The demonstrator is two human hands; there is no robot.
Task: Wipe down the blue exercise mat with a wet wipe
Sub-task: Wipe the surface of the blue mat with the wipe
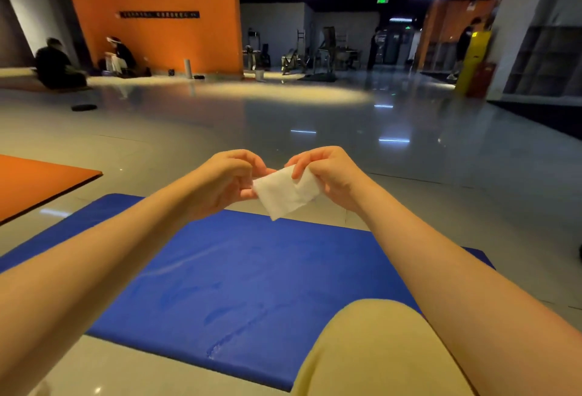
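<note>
The blue exercise mat lies flat on the floor below my arms, with faint wet streaks across its middle. A white wet wipe, folded into a small rectangle, hangs in the air above the mat's far edge. My left hand pinches its left corner with curled fingers. My right hand pinches its upper right edge. Both forearms reach out over the mat.
My knee in pale yellow cloth rests on the mat's near right part. An orange mat lies on the floor to the left. Two people sit far left by an orange wall. Gym machines stand far back.
</note>
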